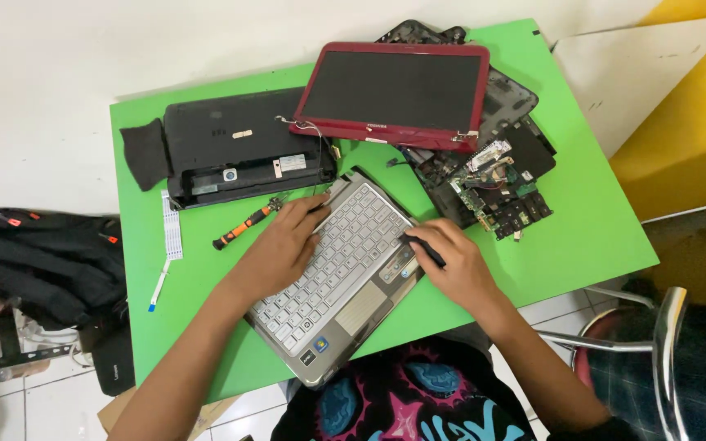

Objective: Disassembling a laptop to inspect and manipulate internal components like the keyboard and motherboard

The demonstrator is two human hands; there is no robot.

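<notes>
A silver laptop base [345,278] with a white keyboard lies tilted on the green table [582,229]. My left hand [281,245] rests on the keyboard's upper left side, fingers curled at its top corner. At the base's right edge, my right hand [453,261] grips a thin dark tool [428,251] whose tip is pressed to that edge.
A red-framed laptop screen [398,91] lies over dark casing parts and a bare circuit board [500,192]. A black laptop bottom shell [239,147], a dark cloth [145,152], an orange-and-black screwdriver [243,227] and a white ribbon cable [171,233] lie at left. A black bag [42,253] sits beside the table; a metal chair [663,327] is at right.
</notes>
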